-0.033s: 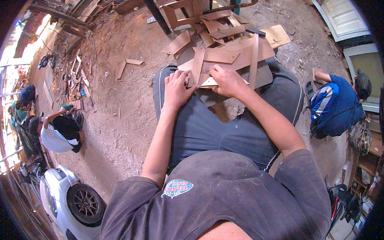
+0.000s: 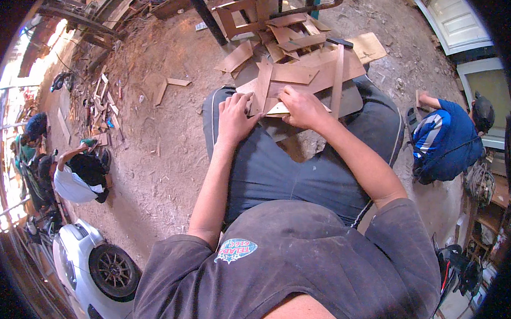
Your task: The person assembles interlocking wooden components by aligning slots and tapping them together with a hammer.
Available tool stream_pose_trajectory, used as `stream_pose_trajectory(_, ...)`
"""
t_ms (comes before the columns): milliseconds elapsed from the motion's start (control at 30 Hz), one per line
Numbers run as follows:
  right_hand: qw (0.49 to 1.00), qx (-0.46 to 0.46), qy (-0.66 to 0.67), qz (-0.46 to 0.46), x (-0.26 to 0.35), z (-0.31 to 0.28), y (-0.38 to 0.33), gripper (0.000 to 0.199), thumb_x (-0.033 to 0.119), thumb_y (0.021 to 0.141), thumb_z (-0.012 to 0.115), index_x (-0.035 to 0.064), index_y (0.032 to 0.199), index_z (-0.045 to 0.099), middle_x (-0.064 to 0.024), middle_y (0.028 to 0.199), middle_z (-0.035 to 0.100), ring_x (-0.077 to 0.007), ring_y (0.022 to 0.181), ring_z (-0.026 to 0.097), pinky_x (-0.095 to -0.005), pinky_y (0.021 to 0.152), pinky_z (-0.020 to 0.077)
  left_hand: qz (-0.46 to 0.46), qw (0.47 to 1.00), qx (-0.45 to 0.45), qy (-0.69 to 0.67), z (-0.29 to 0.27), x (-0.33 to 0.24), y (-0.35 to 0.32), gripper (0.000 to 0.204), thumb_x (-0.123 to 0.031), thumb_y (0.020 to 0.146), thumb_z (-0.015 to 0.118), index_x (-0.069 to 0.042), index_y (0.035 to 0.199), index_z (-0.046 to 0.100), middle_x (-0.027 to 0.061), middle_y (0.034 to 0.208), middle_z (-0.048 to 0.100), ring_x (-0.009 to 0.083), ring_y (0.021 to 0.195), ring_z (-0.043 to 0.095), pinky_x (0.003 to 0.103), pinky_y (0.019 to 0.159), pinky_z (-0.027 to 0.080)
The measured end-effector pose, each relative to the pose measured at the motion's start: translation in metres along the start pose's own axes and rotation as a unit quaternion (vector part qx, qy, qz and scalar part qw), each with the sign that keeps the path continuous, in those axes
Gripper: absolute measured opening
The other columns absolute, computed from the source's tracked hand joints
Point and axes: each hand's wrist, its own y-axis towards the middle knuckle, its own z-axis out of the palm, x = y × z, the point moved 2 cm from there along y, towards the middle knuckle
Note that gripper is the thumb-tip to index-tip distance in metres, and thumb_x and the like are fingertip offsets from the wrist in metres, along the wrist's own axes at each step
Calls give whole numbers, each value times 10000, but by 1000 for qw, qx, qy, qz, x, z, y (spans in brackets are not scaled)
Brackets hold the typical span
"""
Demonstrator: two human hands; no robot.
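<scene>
Low over my lap, my left hand [image 2: 235, 119] is closed on the left end of a thin brown wood strip [image 2: 257, 107], thumb pointing inward. My right hand [image 2: 303, 108] pinches a piece of wood with a pale edge [image 2: 277, 108], close to my left thumb. Its fingers curl over the top and partly hide the piece. Beyond my hands, flat brown boards [image 2: 331, 72] overlap across my knees. A narrow upright slat [image 2: 263, 83] crosses them near my left fingers. To the right of my right hand lies a hammer [image 2: 338, 80] with a wooden handle and dark head.
A heap of wood offcuts [image 2: 296, 37] lies ahead, beside dark metal legs [image 2: 206, 18]. More scraps [image 2: 104, 108] litter the dirt floor at left. One person [image 2: 449, 136] crouches at right, another [image 2: 79, 177] at left. A white car [image 2: 87, 266] stands at lower left.
</scene>
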Motion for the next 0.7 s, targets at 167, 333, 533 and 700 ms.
stream_pose_trajectory(167, 1000, -14, -6, -14, -4, 1, 0, 469, 186, 680, 835, 36, 1066, 615, -137, 1061, 602, -354, 987, 638, -456, 849, 531, 24, 1000, -7, 2, 0, 0, 0, 629, -373, 737, 816, -152, 1294, 627, 55, 1156, 632, 260, 1114, 571, 395, 958, 398)
stream_pose_trajectory(333, 1000, -21, -13, -19, -6, 0, 2, 459, 187, 671, 837, 27, 1050, 634, -141, 1056, 611, -354, 978, 642, -457, 845, 531, 27, 999, -18, 0, 3, 2, 1, 590, -352, 746, 811, -147, 1275, 649, 50, 1133, 644, 253, 1101, 580, 389, 953, 400)
stream_pose_trajectory(533, 1000, -3, -9, -3, -7, -3, 1, 461, 170, 672, 828, 12, 1066, 649, -146, 1057, 612, -352, 970, 647, -453, 843, 535, 25, 1000, -15, -1, 2, 2, 1, 579, -341, 753, 809, -143, 1274, 652, 47, 1133, 648, 247, 1090, 585, 385, 943, 402)
stream_pose_trajectory(700, 1000, -10, -8, -6, -8, 0, 1, 456, 166, 683, 820, 15, 1078, 649, -143, 1075, 608, -349, 984, 645, -451, 848, 536, 26, 1000, -16, -1, 2, 0, 1, 579, -347, 755, 809, -141, 1272, 650, 48, 1125, 650, 241, 1074, 588, 382, 933, 402)
